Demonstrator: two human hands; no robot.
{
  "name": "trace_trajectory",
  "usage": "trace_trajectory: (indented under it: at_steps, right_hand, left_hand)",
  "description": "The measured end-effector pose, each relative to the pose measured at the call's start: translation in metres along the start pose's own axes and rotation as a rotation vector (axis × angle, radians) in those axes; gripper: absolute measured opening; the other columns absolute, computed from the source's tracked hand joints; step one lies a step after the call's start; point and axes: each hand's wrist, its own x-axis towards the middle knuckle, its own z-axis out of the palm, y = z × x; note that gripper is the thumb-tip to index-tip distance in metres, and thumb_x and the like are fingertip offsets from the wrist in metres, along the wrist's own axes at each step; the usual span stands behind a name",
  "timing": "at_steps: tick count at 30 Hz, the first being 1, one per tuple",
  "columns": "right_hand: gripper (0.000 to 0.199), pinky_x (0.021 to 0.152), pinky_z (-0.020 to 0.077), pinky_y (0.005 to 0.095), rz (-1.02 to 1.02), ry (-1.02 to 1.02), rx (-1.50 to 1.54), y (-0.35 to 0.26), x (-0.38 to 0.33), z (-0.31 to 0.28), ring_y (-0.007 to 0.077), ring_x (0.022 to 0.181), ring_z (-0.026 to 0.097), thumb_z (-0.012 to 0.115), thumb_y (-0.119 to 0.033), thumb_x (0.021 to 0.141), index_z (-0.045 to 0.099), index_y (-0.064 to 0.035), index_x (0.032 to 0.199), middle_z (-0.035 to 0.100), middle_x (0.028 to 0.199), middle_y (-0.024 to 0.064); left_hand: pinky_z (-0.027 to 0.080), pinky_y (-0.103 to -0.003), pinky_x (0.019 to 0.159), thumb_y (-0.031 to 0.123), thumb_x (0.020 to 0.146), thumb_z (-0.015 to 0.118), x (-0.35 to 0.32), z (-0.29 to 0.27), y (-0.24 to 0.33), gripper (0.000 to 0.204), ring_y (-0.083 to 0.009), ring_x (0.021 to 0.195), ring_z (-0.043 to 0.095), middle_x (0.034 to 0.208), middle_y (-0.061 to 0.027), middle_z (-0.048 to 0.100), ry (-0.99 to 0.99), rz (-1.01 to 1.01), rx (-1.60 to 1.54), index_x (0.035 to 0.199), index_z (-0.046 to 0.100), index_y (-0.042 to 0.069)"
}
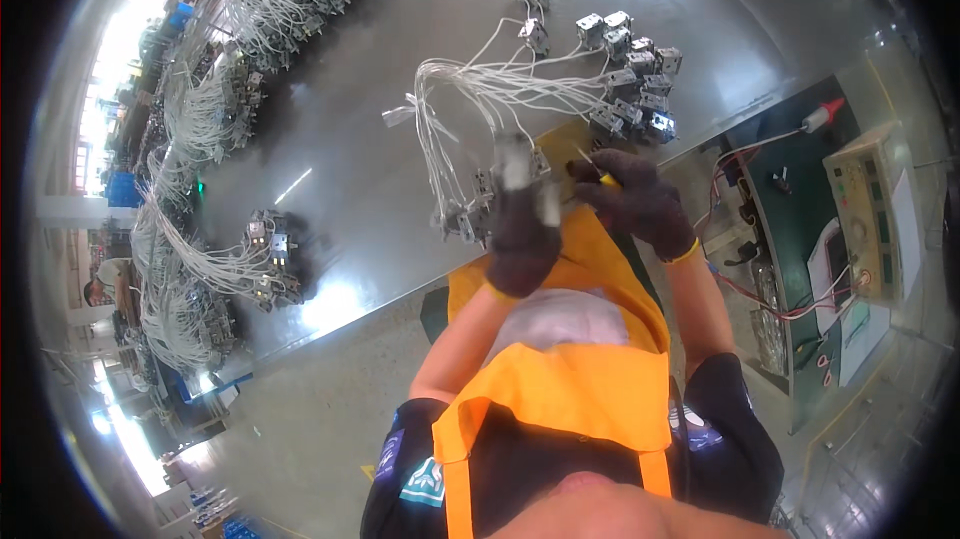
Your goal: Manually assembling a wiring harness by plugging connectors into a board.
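Observation:
My left hand [525, 244], in a dark glove, is smeared by motion at the front edge of the metal table. Its fingers are closed round a small boxy metal part [514, 167], also blurred. My gloved right hand [645, 199] grips a thin tool with a yellow handle [609, 180], which looks like a screwdriver; its slim shaft points up and left toward the left hand. Beyond both hands lies a bundle of white wires [470, 84], tied with a pale tag [398, 117]. Similar boxy metal parts [640, 79] sit at the wire ends, in a cluster to the right.
Large heaps of wired metal parts [190, 139] line the table's left side, with a smaller bunch [272, 254] nearer me. At right, a bench [800, 199] carries a beige instrument box [862, 219], a red-tipped lead [822, 116] and red-handled scissors [824, 367].

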Motion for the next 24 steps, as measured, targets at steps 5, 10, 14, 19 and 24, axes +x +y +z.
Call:
trace_trajectory:
  at_steps: [5, 10, 14, 19, 24]
  right_hand:
    - [0.036, 0.067, 0.0493, 0.0241, 0.315, -0.290, 0.394, 0.024, -0.009, 0.054, 0.0079, 0.075, 0.059, 0.067, -0.021, 0.088, 0.065, -0.0072, 0.121, 0.070, 0.098, 0.0014]
    - [0.053, 0.083, 0.0518, 0.0276, 0.210, -0.027, 0.176, 0.050, 0.020, 0.054, 0.0135, 0.094, 0.065, 0.060, -0.015, 0.090, 0.048, -0.0094, 0.142, 0.070, 0.109, 0.0086]
    - [0.061, 0.083, 0.0517, 0.0267, 0.224, -0.054, 0.353, 0.056, 0.015, 0.058, 0.0133, 0.098, 0.064, 0.062, -0.015, 0.089, 0.042, -0.0117, 0.147, 0.068, 0.117, 0.0078]
    - [0.060, 0.102, 0.0426, 0.0330, 0.232, -0.060, 0.346, 0.030, 0.018, 0.046, 0.0234, 0.124, 0.051, 0.062, -0.026, 0.093, 0.042, -0.0090, 0.146, 0.052, 0.139, 0.0126]
    - [0.057, 0.118, 0.0223, 0.0426, -0.065, 0.113, -0.016, 0.088, 0.015, 0.094, 0.0362, 0.142, 0.031, 0.054, -0.022, 0.091, 0.043, -0.0037, 0.144, 0.042, 0.148, 0.0214]
  left_hand:
    - [0.044, -0.050, 0.099, 0.017, 0.089, 0.064, 0.001, -0.035, -0.040, 0.060, -0.0458, 0.123, 0.047, 0.136, -0.0221, 0.048, -0.191, -0.040, 0.381, 0.142, 0.039, 0.003]
    - [0.045, -0.033, 0.098, 0.014, 0.088, 0.067, 0.012, -0.058, -0.100, 0.063, -0.0256, 0.115, 0.056, 0.130, -0.0176, 0.056, -0.251, -0.243, 0.258, 0.144, 0.041, 0.004]
    - [0.044, -0.031, 0.099, -0.001, 0.087, 0.063, 0.050, -0.059, -0.070, 0.061, -0.0183, 0.113, 0.055, 0.125, -0.0098, 0.057, -0.142, -0.520, -0.330, 0.143, 0.041, 0.000]
    - [0.042, -0.033, 0.103, 0.005, 0.087, 0.067, 0.046, -0.020, -0.047, 0.056, -0.0197, 0.119, 0.053, 0.129, -0.0113, 0.055, -0.120, -0.523, -0.251, 0.139, 0.045, 0.000]
    - [0.038, -0.035, 0.107, 0.017, 0.089, 0.068, -0.011, 0.046, -0.083, 0.056, -0.0244, 0.128, 0.048, 0.142, -0.0171, 0.048, -0.233, 0.175, 0.574, 0.139, 0.046, 0.002]
